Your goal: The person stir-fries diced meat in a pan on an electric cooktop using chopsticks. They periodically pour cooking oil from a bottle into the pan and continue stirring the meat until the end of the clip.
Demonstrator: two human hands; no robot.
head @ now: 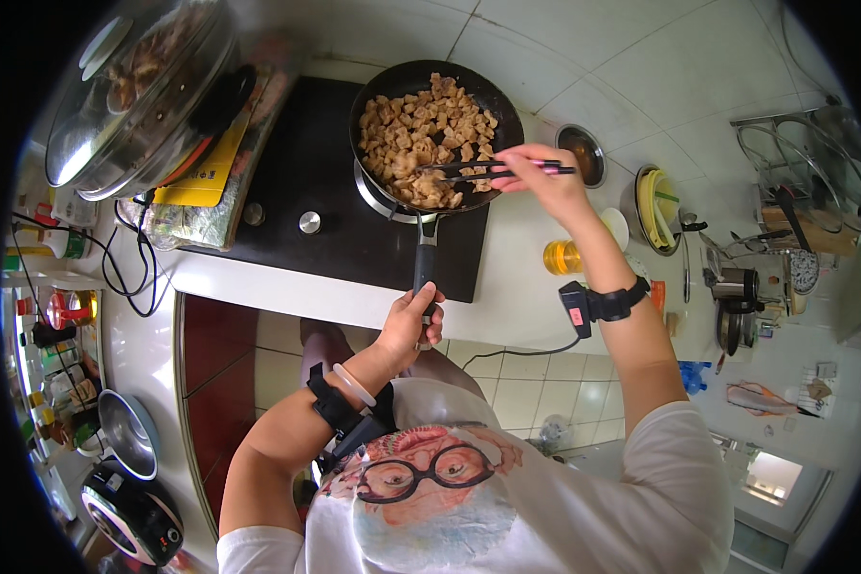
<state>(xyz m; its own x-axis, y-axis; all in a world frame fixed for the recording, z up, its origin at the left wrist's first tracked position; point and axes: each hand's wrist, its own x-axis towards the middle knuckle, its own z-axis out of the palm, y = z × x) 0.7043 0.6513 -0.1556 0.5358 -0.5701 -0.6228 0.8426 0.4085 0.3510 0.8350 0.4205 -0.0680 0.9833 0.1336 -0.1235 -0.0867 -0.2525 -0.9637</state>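
A dark frying pan (pixel 504 115) sits over the right burner of a black glass cooktop (pixel 294 172). Many small browned pieces, which look like diced meat (pixel 430 122), are spread across the pan. My left hand (pixel 409 323) grips the end of the black pan handle (pixel 425 262), which points towards me. My right hand (pixel 542 179) holds a pair of dark chopsticks (pixel 484 171) over the pan's right rim. The chopstick tips are among the pieces at the pan's lower middle.
An electric pot with a glass lid (pixel 165 93) stands left of the cooktop, its black cord (pixel 143 265) trailing on the counter. Right of the pan are a metal bowl (pixel 581 154), a jar of yellow liquid (pixel 561 257) and a metal basin (pixel 646 215). A rice cooker (pixel 133 513) stands lower left.
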